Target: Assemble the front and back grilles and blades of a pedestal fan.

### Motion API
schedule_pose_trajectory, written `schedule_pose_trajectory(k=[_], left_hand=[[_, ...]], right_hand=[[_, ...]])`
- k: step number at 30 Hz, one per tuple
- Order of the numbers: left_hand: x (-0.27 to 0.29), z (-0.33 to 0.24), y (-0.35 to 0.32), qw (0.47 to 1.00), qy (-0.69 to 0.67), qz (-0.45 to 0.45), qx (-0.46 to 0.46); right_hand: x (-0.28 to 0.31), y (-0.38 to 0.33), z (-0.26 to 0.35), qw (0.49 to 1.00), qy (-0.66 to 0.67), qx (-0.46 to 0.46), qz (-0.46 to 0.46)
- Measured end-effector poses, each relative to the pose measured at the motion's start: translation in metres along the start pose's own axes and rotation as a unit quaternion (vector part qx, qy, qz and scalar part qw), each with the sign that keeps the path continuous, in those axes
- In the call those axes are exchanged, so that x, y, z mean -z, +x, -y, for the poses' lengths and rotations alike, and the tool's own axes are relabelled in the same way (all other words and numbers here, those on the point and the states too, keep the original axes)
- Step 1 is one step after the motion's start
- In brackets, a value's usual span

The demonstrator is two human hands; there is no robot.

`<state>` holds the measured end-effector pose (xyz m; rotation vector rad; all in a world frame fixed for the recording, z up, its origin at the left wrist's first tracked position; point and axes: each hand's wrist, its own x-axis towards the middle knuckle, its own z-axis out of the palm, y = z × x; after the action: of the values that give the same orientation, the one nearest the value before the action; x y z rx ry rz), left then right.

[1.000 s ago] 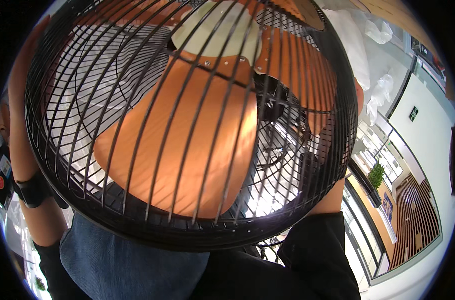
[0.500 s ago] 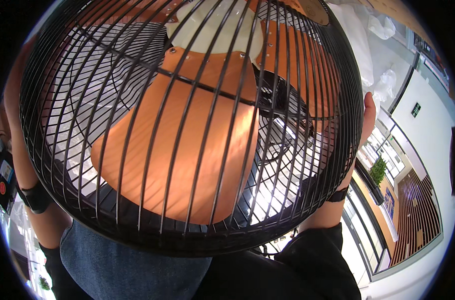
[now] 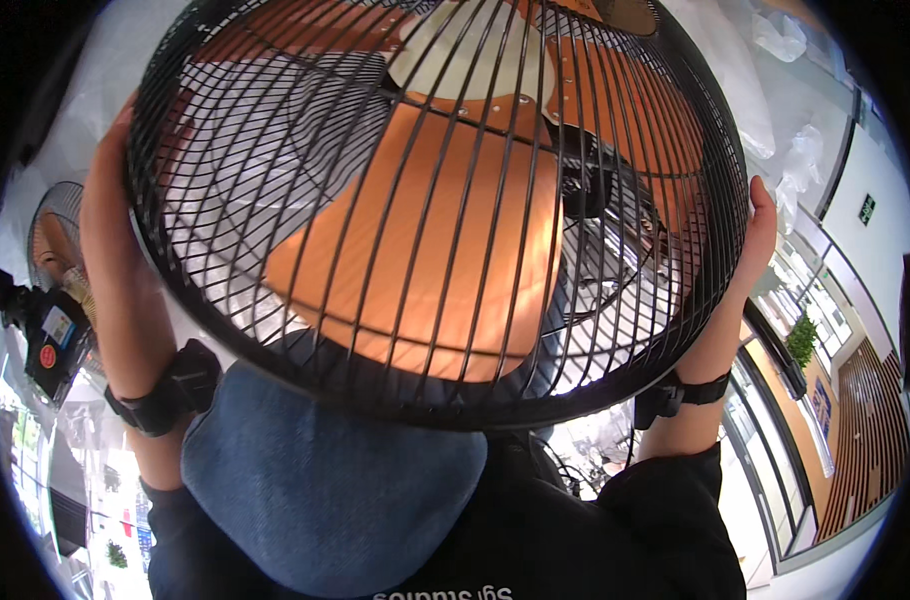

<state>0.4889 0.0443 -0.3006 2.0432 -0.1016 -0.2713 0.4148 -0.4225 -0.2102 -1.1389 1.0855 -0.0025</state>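
Note:
A large round electric fan (image 3: 425, 240) fills the middle of the view, close up. Orange blades (image 3: 445, 220) and a cream hub (image 3: 470, 55) show through its black wire cage. My left hand (image 3: 115, 165) presses against the cage's left side, with its fingertips hidden behind the wires. On the opposite side, my right hand (image 3: 758, 230) grips the rim, its thumb standing up along the edge. The fan is held up between both hands, tilted. Black straps circle both wrists. Below the cage hangs a rounded blue cloth piece (image 3: 330, 480), in front of my black shirt.
A second fan (image 3: 53, 235) with orange blades stands at the far left, beside a black device (image 3: 50, 340) with a red sticker. Clear plastic wrapping (image 3: 800, 165) lies at the upper right. Beyond my right arm are a potted plant (image 3: 800, 340) and a slatted wooden wall (image 3: 865, 440).
The fan has shifted up and to the right in the view, both hands still at its sides. More of my left forearm and the second fan now show.

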Motion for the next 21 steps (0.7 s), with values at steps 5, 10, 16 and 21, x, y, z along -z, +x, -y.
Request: schedule_pose_trajectory(k=[5,10,16,21], left_hand=[[-0.022,-0.027,0.013,0.967,-0.191,-0.049,0.159],[-0.018,-0.028,0.028,0.945,-0.243,-0.037,0.215],[-0.021,-0.026,0.021,0.974,-0.145,-0.046,0.167],[-0.041,-0.063,0.018,0.961,-0.247,-0.058,0.114]], right_hand=[[0.003,0.000,0.002,0.997,-0.036,0.010,-0.061],[-0.003,0.000,0.004,0.988,-0.125,0.073,-0.047],[-0.008,-0.012,0.005,0.993,-0.115,-0.015,-0.011],[0.025,0.010,0.011,0.983,-0.176,0.051,0.005]])
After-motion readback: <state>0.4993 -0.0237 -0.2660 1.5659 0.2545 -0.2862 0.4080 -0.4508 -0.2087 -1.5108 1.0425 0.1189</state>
